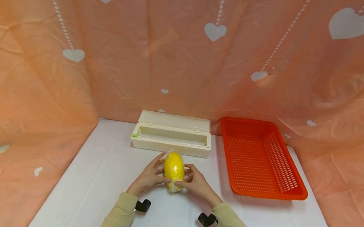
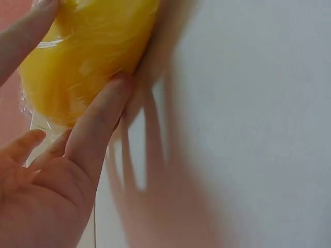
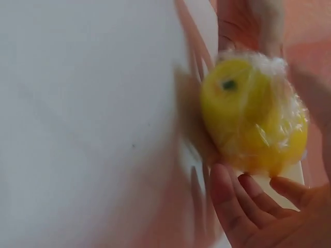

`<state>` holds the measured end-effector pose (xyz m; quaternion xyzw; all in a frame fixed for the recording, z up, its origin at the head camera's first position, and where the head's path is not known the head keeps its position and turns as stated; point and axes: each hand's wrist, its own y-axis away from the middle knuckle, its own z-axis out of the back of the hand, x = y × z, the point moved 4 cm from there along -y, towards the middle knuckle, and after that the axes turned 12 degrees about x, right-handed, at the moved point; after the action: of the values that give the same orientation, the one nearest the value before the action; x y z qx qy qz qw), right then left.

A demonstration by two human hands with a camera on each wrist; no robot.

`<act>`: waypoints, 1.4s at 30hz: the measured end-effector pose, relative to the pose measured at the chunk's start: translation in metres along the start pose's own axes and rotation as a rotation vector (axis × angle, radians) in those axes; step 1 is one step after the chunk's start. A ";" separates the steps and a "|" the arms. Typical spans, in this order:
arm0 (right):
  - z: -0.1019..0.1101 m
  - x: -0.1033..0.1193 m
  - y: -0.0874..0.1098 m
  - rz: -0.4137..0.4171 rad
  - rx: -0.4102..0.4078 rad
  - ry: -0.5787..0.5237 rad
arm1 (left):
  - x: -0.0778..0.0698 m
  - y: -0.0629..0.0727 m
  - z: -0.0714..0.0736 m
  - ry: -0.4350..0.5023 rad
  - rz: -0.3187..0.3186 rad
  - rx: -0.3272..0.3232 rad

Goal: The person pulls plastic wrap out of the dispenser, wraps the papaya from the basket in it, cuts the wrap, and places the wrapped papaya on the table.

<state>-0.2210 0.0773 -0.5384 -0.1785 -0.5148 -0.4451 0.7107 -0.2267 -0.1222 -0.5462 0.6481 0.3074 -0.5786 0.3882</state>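
A yellow oval fruit (image 1: 174, 165) wrapped in clear plastic film sits between my two hands, low over the white table. My left hand (image 1: 149, 174) holds it from the left, thumb on the near end and fingers along the side. From the right, my right hand (image 1: 199, 182) holds it in the same way. Wrinkled film shows around the fruit (image 3: 235, 116) in the right wrist view, along with a small dark green spot on its end. Left fingertips touch the wrapped surface in the left wrist view.
Just behind the fruit stands a cream-coloured film dispenser box (image 1: 170, 148), its lid (image 1: 174, 121) raised and a roll inside. An orange-red plastic basket (image 1: 267, 195) with perforated sides stands at the right. A peach curtain (image 1: 174, 54) with white hearts hangs behind the white table (image 1: 96, 178).
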 end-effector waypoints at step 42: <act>0.025 -0.013 -0.018 -0.020 0.018 -0.243 | -0.059 -0.025 0.037 -0.480 0.150 0.377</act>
<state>-0.2512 0.0913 -0.5429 -0.2195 -0.6031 -0.4224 0.6401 -0.2753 -0.1385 -0.4924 0.5743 0.0455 -0.7317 0.3643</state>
